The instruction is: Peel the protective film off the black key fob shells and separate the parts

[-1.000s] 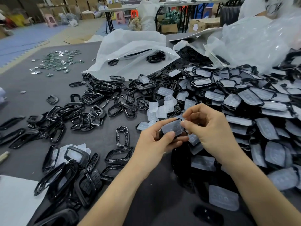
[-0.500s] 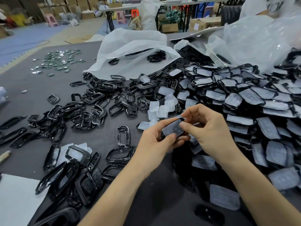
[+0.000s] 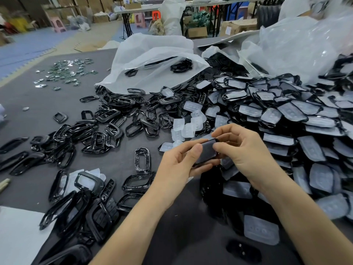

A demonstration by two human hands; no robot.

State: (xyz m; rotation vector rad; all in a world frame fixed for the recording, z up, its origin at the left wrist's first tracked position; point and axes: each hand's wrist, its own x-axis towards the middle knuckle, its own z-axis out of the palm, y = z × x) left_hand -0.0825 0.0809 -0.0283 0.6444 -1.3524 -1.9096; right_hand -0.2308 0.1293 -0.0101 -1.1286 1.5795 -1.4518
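Observation:
A black key fob shell (image 3: 207, 151) with a pale film on its face is held above the table between both hands. My left hand (image 3: 178, 165) grips it from below and the left, thumb on its face. My right hand (image 3: 246, 153) pinches its right end with thumb and fingers. To the right lies a big heap of film-covered shells (image 3: 290, 115). Left of my hands lie several bare black frames (image 3: 107, 131), and loose peeled films (image 3: 188, 127) sit just beyond my hands.
White plastic bags (image 3: 152, 62) lie open at the back of the dark table (image 3: 38, 100), a clear one (image 3: 301, 44) at the right. Small shiny metal pieces (image 3: 66, 71) are scattered at the far left. White paper (image 3: 17, 236) covers the near left corner.
The shell has tilted between my hands and its dark edge now shows more. My right fingers have shifted along its right end. Both hands stay in the same place.

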